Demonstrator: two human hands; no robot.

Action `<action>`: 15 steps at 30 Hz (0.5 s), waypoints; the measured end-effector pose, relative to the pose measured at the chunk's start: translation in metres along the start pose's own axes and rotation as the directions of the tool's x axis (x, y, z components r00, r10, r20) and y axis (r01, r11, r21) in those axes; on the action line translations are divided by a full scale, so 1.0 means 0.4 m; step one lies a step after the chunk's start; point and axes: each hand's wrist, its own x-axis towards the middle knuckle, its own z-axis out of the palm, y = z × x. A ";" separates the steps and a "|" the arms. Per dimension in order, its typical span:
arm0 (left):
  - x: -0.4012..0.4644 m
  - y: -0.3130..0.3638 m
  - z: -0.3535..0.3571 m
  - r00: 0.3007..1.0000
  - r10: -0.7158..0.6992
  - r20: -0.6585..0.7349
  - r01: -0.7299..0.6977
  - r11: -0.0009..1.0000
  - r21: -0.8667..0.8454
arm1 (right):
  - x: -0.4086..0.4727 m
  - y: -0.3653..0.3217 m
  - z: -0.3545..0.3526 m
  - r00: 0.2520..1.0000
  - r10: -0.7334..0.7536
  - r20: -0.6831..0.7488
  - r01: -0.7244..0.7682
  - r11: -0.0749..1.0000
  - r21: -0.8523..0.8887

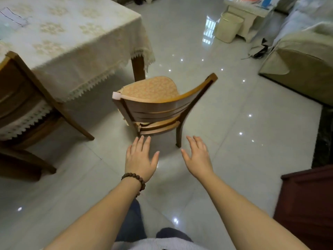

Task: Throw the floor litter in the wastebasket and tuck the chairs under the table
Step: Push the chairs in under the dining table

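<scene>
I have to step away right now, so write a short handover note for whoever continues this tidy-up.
Left hand and right hand: both open, empty, reaching toward the pulled-out chair, not touching it.
That chair stands clear of the table, near its corner leg, back toward you.
A second chair at the left is already tucked under the tablecloth.
The wastebasket stands far right; dark litter lies beside the sofa.
Left: push this chair in, bin that litter.

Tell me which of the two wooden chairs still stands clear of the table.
The wooden chair with the orange patterned cushion, standing on open floor ahead of both hands. The other wooden chair, at the left, sits against the table with the cream lace tablecloth draped over its seat.
</scene>
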 end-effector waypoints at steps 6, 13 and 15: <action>0.058 0.111 -0.083 0.983 -0.008 -0.181 0.010 1.000 0.012 | 0.056 0.049 -0.142 0.995 -0.090 -0.045 0.089 0.996 -0.010; 0.204 0.130 -0.148 0.954 0.057 -0.293 -0.012 0.988 0.153 | 0.244 0.034 -0.234 0.970 -0.236 -0.060 0.230 0.969 -0.092; 0.250 0.125 -0.141 0.954 0.079 -0.290 -0.023 0.981 0.191 | 0.308 0.031 -0.251 0.958 -0.284 -0.051 0.275 0.953 -0.129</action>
